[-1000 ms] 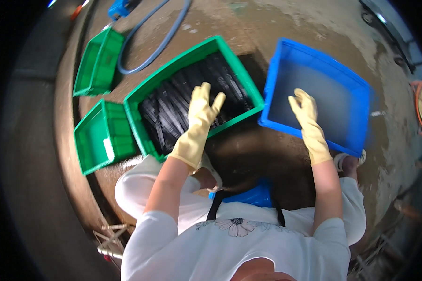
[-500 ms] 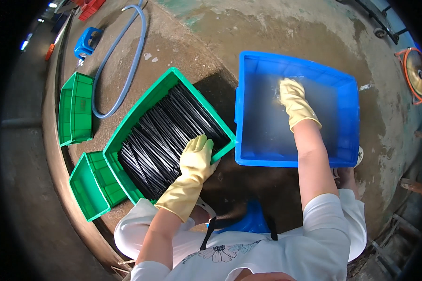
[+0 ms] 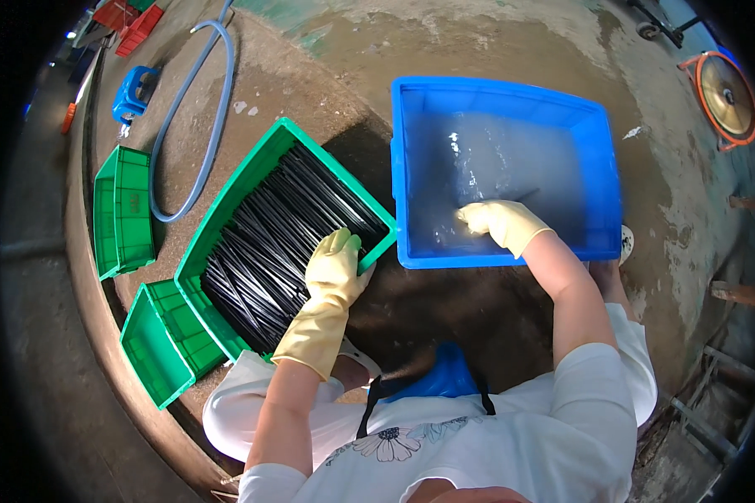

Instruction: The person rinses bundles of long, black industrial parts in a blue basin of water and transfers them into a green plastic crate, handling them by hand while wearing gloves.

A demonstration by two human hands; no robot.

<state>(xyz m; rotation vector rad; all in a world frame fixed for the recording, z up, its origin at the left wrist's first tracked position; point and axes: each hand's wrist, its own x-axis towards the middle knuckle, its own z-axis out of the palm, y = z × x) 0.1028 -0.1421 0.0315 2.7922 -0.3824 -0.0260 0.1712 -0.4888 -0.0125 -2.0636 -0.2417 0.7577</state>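
Both my hands wear pale yellow rubber gloves. My left hand (image 3: 334, 272) holds the near right rim of a green crate (image 3: 354, 191), its fingers over the inside and the thumb outside. Long thin black rods (image 3: 264, 230) fill that crate, lying side by side. In the blue tub (image 3: 511, 90) to the right, my right hand (image 3: 499, 222) is closed at the surface of cloudy grey water (image 3: 553, 163), near the tub's near wall. A dark thin streak shows in the water beside the glove. What the fingers hold is hidden.
Two smaller green bins (image 3: 126, 210) (image 3: 164, 344) stand left of the crate. A blue-grey hose (image 3: 220, 109) curves over the wet concrete floor, with a small blue stool (image 3: 133, 94) beside it. A round orange-rimmed fan (image 3: 725, 96) stands at far right. A blue seat (image 3: 440, 375) is beneath me.
My right hand has drawn back toward me and to the left within the tub, its fingers now bent inward. My left hand stays on the crate's rim. The whole view has shifted slightly.
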